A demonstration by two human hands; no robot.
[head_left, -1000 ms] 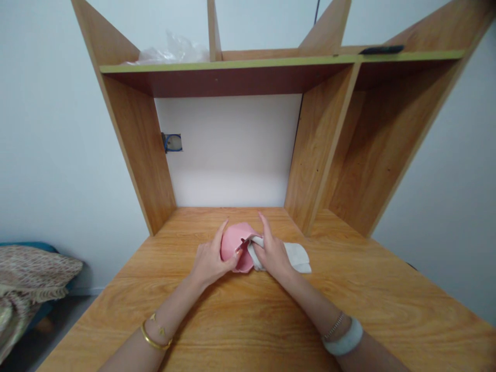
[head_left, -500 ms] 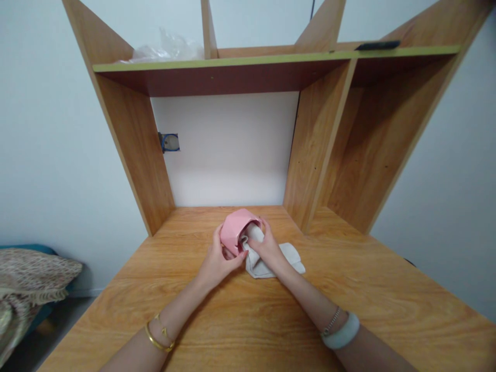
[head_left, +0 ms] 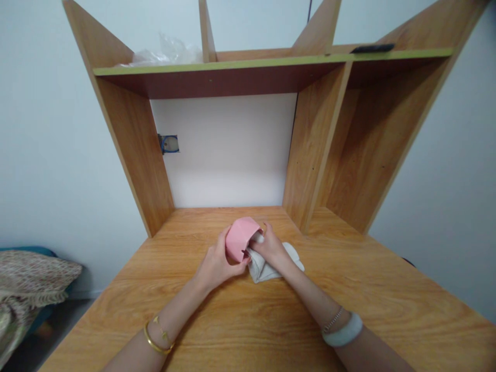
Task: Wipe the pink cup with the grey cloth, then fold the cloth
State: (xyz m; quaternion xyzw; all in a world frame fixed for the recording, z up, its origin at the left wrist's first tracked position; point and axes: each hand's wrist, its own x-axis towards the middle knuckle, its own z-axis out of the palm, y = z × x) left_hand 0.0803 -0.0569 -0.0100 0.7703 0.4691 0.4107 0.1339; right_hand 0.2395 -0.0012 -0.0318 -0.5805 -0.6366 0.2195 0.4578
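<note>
A pink cup (head_left: 239, 238) lies tipped on its side just above the wooden desk (head_left: 248, 310), its mouth turned to the right. My left hand (head_left: 215, 264) is wrapped round its underside and holds it. My right hand (head_left: 271, 249) is closed on a white cloth (head_left: 267, 266) and presses a bunched end of it into the cup's mouth. The rest of the cloth trails on the desk under and to the right of that hand. Part of the cup's opening is hidden by my fingers.
The desk has a wooden hutch with upright panels (head_left: 306, 155) behind the hands and a shelf (head_left: 271, 62) overhead. A clear plastic bag (head_left: 166, 51) and a dark flat object (head_left: 372, 48) lie on the shelf. A patterned blanket (head_left: 27, 279) is at the far left.
The cup has been turned in my left hand, tipping its mouth toward the right. My right hand has pushed the cloth deeper into it. The loose cloth end has drawn in to the left.
</note>
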